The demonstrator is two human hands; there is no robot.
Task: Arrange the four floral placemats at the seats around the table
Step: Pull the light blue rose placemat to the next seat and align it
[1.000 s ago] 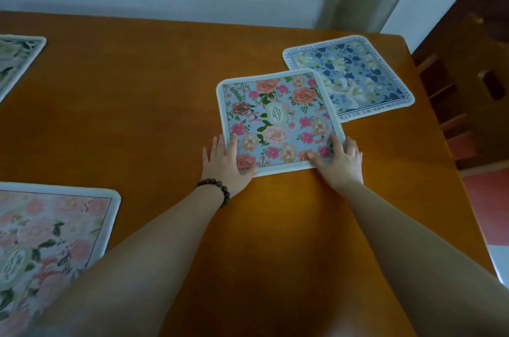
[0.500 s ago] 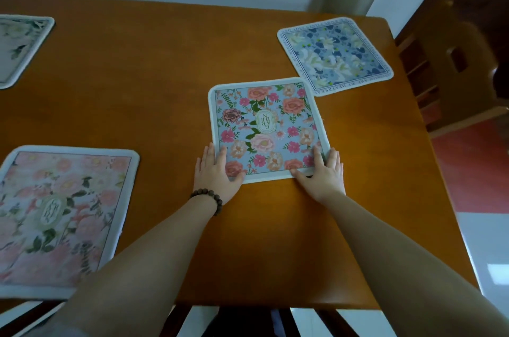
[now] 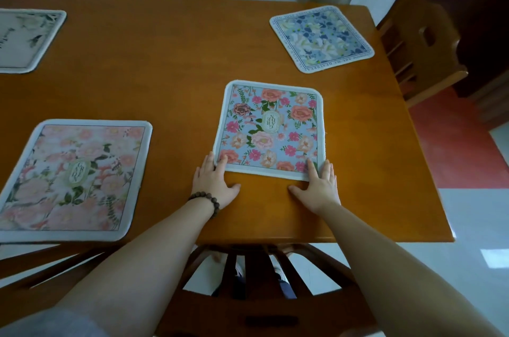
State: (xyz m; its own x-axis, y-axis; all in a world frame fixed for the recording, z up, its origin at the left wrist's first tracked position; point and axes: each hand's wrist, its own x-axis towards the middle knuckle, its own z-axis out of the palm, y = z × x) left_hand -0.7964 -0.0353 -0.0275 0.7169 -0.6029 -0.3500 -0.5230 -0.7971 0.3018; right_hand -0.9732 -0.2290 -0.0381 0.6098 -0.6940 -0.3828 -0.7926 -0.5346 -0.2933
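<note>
A blue placemat with pink and orange flowers (image 3: 271, 130) lies flat on the wooden table (image 3: 170, 69), right of centre near the front edge. My left hand (image 3: 213, 185) lies flat with its fingertips on the mat's near left corner. My right hand (image 3: 319, 187) lies flat with its fingertips on the near right corner. Both thumbs rest on bare wood. A pale pink floral placemat (image 3: 74, 179) sits at the near left. At the far left lies a white and green one (image 3: 24, 39). A blue and white one (image 3: 322, 37) lies turned at an angle at the far right.
A wooden chair back (image 3: 261, 281) stands just under the table's near edge in front of me. Another wooden chair (image 3: 421, 41) stands at the right end. The far side of the table meets a white wall.
Both hands have slid the blue floral placemat toward the near edge and squared it up. It has drawn clear of the blue and white mat. My thumbs have spread off the mat onto the wood.
</note>
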